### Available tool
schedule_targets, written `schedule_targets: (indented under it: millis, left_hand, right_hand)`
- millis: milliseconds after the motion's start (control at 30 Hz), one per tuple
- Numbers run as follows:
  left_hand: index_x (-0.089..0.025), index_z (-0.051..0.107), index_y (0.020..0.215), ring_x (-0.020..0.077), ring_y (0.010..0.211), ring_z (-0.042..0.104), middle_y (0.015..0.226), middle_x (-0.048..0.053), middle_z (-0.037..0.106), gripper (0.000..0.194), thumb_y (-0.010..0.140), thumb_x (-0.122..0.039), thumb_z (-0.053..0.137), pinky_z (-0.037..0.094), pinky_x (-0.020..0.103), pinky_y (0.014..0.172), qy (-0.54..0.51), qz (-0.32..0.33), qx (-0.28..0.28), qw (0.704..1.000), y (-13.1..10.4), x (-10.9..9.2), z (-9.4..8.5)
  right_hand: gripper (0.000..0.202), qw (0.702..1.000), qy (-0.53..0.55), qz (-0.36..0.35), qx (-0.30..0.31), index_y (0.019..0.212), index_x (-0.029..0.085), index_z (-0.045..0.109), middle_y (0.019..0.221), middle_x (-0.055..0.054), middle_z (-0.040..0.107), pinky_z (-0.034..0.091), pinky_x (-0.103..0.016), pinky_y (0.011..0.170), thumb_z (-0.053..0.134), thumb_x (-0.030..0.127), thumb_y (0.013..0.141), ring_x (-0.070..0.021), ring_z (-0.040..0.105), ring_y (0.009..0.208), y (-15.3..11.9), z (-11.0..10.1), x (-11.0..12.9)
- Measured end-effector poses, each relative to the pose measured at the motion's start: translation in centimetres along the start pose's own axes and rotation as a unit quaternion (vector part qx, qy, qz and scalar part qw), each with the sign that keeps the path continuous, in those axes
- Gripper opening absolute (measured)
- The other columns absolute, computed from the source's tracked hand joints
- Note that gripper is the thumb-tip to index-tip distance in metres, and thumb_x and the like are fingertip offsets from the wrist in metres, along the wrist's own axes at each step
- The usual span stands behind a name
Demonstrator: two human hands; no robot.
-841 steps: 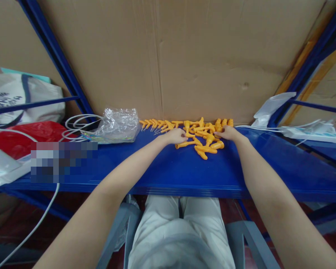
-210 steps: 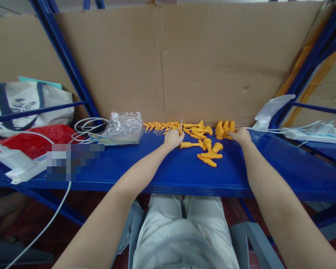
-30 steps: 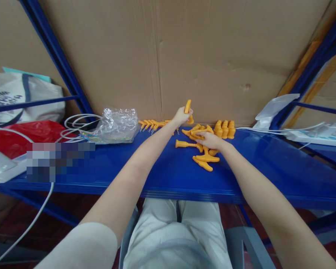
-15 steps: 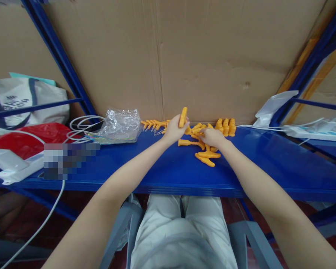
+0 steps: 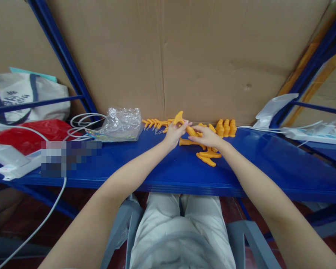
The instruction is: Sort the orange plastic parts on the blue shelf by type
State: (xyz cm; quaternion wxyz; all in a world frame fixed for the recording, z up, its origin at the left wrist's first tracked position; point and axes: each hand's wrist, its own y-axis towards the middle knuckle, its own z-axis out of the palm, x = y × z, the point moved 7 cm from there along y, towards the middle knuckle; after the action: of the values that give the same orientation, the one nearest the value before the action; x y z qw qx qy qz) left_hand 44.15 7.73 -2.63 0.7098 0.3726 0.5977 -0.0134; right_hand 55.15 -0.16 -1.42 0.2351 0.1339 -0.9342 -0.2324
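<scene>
My left hand (image 5: 174,133) is closed on a yellow handle piece (image 5: 179,117), whose top sticks up above the fingers. Close beside it, my right hand (image 5: 205,136) pinches another yellow piece (image 5: 190,131) that points towards my left hand. Below my right hand lie loose yellow handles (image 5: 207,160) and a ribbed yellow piece (image 5: 185,142) on the blue shelf (image 5: 162,172). Upright yellow pieces (image 5: 226,128) stand in a group to the right. At the left, several yellow handles with metal spirals (image 5: 155,123) lie in a row along the cardboard.
A clear plastic bag (image 5: 122,124) and coiled white cable (image 5: 82,125) lie left of the row. Farther left are a red bag (image 5: 42,136) and a white power strip (image 5: 19,166). Another power strip (image 5: 319,131) lies at the right. Cardboard (image 5: 201,59) rises behind.
My right hand has lifted from the pile with a yellow piece and come nearer my left hand. The handle in my left hand has turned.
</scene>
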Motion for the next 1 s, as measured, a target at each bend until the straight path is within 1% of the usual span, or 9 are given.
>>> schedule_targets:
  millis: [100,200,300,367,533,667,767,867,1000]
  left_hand:
    - [-0.022,0.061,0.121,0.0184,0.106,0.071,0.108,0.007,0.071,0.033,0.093,-0.039,0.066,0.057,0.033,0.092,-0.032,-0.05,0.003,0.998,0.0,0.5,-0.2]
    - [-0.024,0.054,0.131,0.0175,0.096,0.073,0.12,0.01,0.068,0.04,0.095,-0.039,0.062,0.059,0.034,0.085,0.001,-0.071,-0.013,0.997,0.3,0.7,-1.2]
    - [-0.026,0.043,0.146,0.0191,0.092,0.072,0.132,0.013,0.064,0.06,0.092,-0.038,0.066,0.059,0.035,0.083,0.128,-0.016,-0.006,0.992,0.5,-0.1,-2.2]
    - [-0.027,0.037,0.152,0.0222,0.098,0.071,0.142,0.015,0.058,0.071,0.089,-0.036,0.068,0.058,0.037,0.089,0.242,0.048,0.022,0.969,0.1,-0.8,-2.0]
    - [-0.022,0.025,0.16,0.0303,0.119,0.064,0.159,0.016,0.043,0.076,0.09,-0.026,0.056,0.052,0.042,0.101,0.39,0.102,0.027,0.915,-0.9,-1.1,-1.1]
    - [-0.021,0.027,0.157,0.0306,0.118,0.064,0.152,0.017,0.05,0.073,0.088,-0.016,0.051,0.051,0.044,0.101,0.389,0.081,0.005,0.918,-0.8,-0.6,-1.0]
    - [-0.023,0.034,0.15,0.0274,0.107,0.069,0.127,0.013,0.066,0.067,0.086,-0.013,0.052,0.052,0.043,0.099,0.365,0.06,-0.016,0.929,-0.6,-0.1,-1.3]
    - [-0.026,0.039,0.141,0.0241,0.099,0.07,0.112,0.008,0.068,0.06,0.084,-0.013,0.055,0.053,0.04,0.097,0.338,0.043,-0.043,0.939,-0.4,0.2,-1.7]
    - [-0.026,0.041,0.132,0.0227,0.096,0.07,0.106,0.006,0.068,0.053,0.083,-0.014,0.057,0.053,0.04,0.095,0.31,0.04,-0.079,0.947,-0.2,0.4,-2.3]
  right_hand:
    - [0.039,0.999,-0.035,0.015,-0.015,0.122,0.017,0.069,0.111,-0.009,0.076,0.053,-0.038,0.092,0.061,0.03,0.086,-0.0258,0.071,0.1,0.0,-0.2,0.2]
    - [0.037,0.996,-0.072,0.026,-0.048,0.122,0.017,0.069,0.118,-0.012,0.074,0.052,-0.039,0.097,0.058,0.028,0.088,-0.0277,0.069,0.11,0.0,-1.3,-0.2]
    - [0.041,0.991,-0.099,0.023,-0.084,0.126,0.017,0.068,0.123,-0.013,0.072,0.049,-0.045,0.104,0.057,0.023,0.087,-0.03,0.066,0.116,-0.1,-2.5,-0.9]
    - [0.043,0.989,-0.108,0.018,-0.099,0.126,0.018,0.069,0.122,-0.013,0.071,0.049,-0.046,0.104,0.055,0.02,0.086,-0.03,0.066,0.117,-0.2,-3.0,-1.2]
    - [0.042,0.992,-0.096,-0.018,-0.083,0.124,0.018,0.069,0.118,-0.012,0.071,0.05,-0.043,0.102,0.052,0.017,0.085,-0.0275,0.066,0.112,-0.4,-2.8,-0.9]
    - [0.043,0.993,-0.093,-0.026,-0.064,0.126,0.019,0.068,0.118,-0.012,0.071,0.051,-0.043,0.101,0.053,0.018,0.086,-0.0276,0.066,0.113,-0.3,-2.3,-0.6]
    - [0.041,0.994,-0.086,-0.025,-0.063,0.127,0.021,0.067,0.123,-0.011,0.069,0.05,-0.045,0.102,0.056,0.023,0.087,-0.0283,0.065,0.116,-0.2,-2.2,-0.6]
    - [0.045,0.993,-0.073,-0.019,-0.092,0.129,0.02,0.065,0.127,-0.013,0.068,0.049,-0.046,0.104,0.061,0.032,0.086,-0.0294,0.063,0.118,-0.2,-2.5,-0.9]
    - [0.051,0.992,-0.034,0.032,-0.114,0.132,0.019,0.062,0.114,-0.012,0.072,0.055,-0.042,0.091,0.06,0.048,0.09,-0.0268,0.069,0.099,-0.4,-2.9,-1.8]
